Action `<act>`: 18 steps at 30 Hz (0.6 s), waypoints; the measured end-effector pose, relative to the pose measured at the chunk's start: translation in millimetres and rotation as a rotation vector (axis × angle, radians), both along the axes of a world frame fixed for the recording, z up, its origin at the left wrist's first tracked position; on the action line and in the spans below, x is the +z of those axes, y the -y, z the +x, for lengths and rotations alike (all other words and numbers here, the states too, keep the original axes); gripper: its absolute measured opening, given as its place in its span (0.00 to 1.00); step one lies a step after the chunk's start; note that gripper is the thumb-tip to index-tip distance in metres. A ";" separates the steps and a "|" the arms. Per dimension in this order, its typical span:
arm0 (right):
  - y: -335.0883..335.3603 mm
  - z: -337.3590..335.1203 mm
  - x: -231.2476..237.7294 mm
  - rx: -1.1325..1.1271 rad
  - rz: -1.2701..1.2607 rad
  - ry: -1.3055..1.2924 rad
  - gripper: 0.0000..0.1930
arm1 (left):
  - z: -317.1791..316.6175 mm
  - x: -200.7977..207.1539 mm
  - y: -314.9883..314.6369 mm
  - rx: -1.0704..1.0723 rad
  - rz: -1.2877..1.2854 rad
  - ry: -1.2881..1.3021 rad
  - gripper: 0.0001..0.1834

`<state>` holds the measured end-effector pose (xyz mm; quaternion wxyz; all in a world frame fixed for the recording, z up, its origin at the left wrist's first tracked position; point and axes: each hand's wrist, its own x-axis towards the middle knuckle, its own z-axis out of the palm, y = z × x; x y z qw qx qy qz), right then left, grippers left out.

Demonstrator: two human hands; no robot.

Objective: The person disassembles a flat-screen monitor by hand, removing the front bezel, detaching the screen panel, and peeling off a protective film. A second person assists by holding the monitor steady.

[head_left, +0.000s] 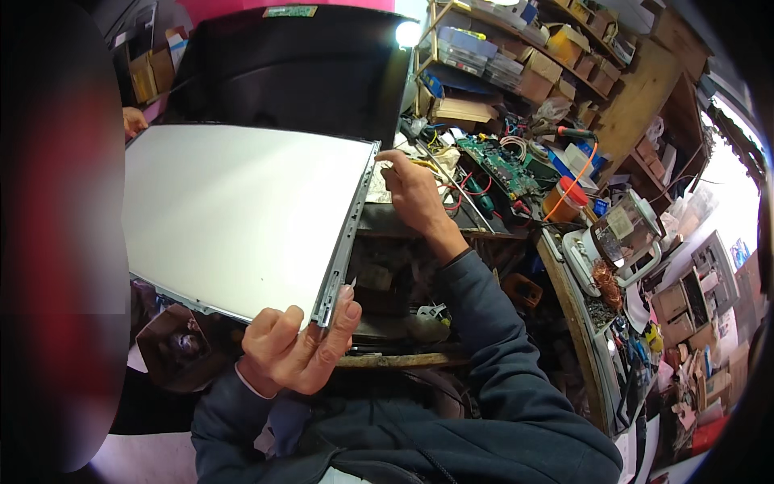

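A large white backlight panel (242,202) in a thin metal frame is held up, tilted, in front of me. My left hand (294,347) pinches its near right corner between thumb and fingers. At the far right corner, my right hand (415,198) has its fingers curled at the frame edge, partly hidden by it. Another person's hand (134,121) is at the panel's far left corner. Behind the panel stands a big black screen (290,73) with a small green circuit strip (290,11) on its top edge.
On the bench to the right lie a green circuit board (500,165), cables, a soldering iron (576,133) and a red-lidded jar (566,198). A glass jug (625,230) stands beyond. Shelves with boxes (540,77) line the back. An open cardboard box (173,347) sits below the panel.
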<state>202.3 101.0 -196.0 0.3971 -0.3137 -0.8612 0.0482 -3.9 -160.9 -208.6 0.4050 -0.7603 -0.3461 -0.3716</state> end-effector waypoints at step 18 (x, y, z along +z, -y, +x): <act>-73.2 -19.0 -15.4 0.044 -0.273 -0.233 0.18 | 2.5 31.1 -5.5 0.023 0.106 0.086 0.19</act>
